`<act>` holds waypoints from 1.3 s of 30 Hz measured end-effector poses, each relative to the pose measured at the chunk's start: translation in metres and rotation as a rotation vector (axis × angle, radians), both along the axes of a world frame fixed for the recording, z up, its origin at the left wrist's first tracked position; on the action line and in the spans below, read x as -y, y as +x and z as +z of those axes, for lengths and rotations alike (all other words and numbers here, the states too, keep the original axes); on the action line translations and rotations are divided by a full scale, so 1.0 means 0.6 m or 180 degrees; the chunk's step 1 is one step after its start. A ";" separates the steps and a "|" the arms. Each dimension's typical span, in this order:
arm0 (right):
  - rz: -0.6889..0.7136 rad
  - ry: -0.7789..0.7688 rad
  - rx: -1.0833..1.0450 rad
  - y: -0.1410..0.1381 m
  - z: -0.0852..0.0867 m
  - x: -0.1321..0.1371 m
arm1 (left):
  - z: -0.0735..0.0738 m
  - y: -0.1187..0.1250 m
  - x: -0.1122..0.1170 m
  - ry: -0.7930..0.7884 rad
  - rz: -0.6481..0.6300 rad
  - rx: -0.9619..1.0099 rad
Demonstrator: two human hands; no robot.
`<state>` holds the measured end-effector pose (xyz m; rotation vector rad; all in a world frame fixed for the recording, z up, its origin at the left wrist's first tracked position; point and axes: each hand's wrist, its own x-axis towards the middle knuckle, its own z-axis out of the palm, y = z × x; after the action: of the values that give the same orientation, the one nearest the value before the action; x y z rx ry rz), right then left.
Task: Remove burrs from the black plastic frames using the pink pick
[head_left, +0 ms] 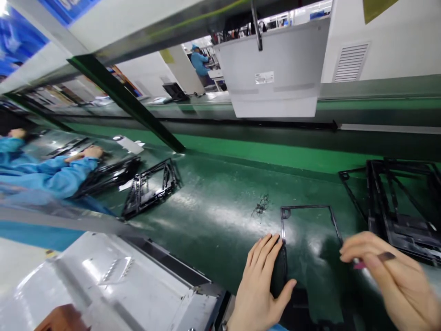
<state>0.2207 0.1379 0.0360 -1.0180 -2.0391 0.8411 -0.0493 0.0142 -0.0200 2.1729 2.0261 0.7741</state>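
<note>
A thin black rectangular frame (pixel 305 207) lies on the green worktop in front of me. My left hand (pixel 262 280) rests against the frame's left side, fingers stretched out flat and thumb apart. At the right side of the frame is my right hand (pixel 396 276), closed round a small pink and dark tool (pixel 360 265). Fingers hide most of that tool, so its kind does not show. A little pile of thin black scraps (pixel 262 205) sits beyond my left fingertips. The near end of the frame is in dark shadow.
Black frames (pixel 396 197) are stacked at the right; more frames (pixel 151 188) lie to the left. A co-worker's blue sleeves (pixel 65 172) reach over the bench at far left. A grey-white bin (pixel 275 69) hangs above the back edge. A white metal machine (pixel 113 280) stands at lower left.
</note>
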 end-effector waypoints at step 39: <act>0.0753 -0.1775 -0.0228 -0.149 -0.079 0.048 | 0.012 0.012 -0.013 0.0279 0.0223 0.0023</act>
<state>0.1316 0.1088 -0.0115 -1.0187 -1.9269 1.6083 -0.0424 0.0218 -0.0128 2.1505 2.1137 0.8944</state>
